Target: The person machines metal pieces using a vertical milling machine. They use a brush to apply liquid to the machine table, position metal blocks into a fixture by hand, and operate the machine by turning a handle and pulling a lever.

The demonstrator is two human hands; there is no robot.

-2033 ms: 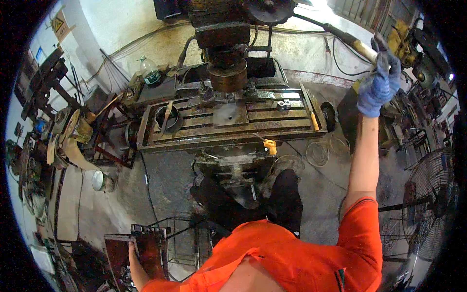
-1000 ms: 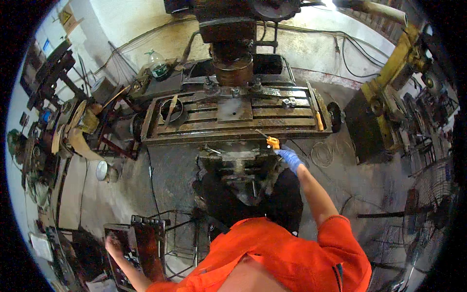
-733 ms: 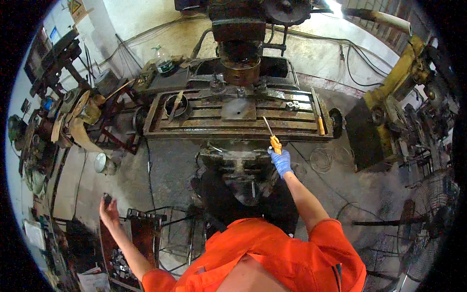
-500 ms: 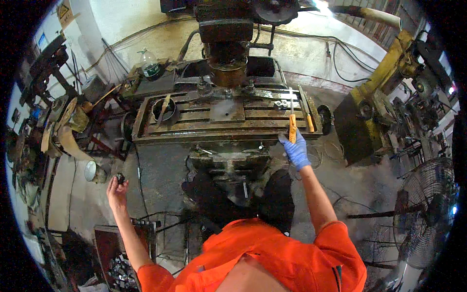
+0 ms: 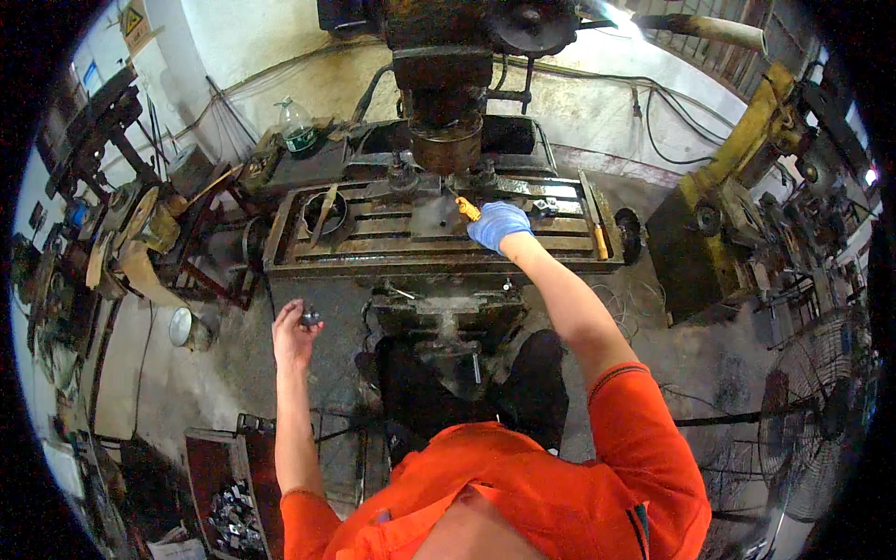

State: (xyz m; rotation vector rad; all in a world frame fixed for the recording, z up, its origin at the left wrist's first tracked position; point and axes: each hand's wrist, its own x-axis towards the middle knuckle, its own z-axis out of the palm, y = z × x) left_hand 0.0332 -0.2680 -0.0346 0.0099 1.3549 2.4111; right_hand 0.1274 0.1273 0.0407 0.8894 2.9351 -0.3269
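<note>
Hanging over the middle of the big metal table (image 5: pixel 373 265), an orange tool (image 5: pixel 468 210) is held by the right hand (image 5: pixel 501 227), in blue. Its fingers are wrapped around the tool. Whether the table is touched by the tool's tip cannot be told. In front of the table's left part, a small dark piece (image 5: pixel 309 319) is pinched by the bare fingers of the left hand (image 5: pixel 293 341). On the table's left end, a round black pan (image 5: pixel 341 213) is crossed by a flat stick (image 5: pixel 324 215). On its right half, small shiny blocks (image 5: pixel 545 207) are seen.
</note>
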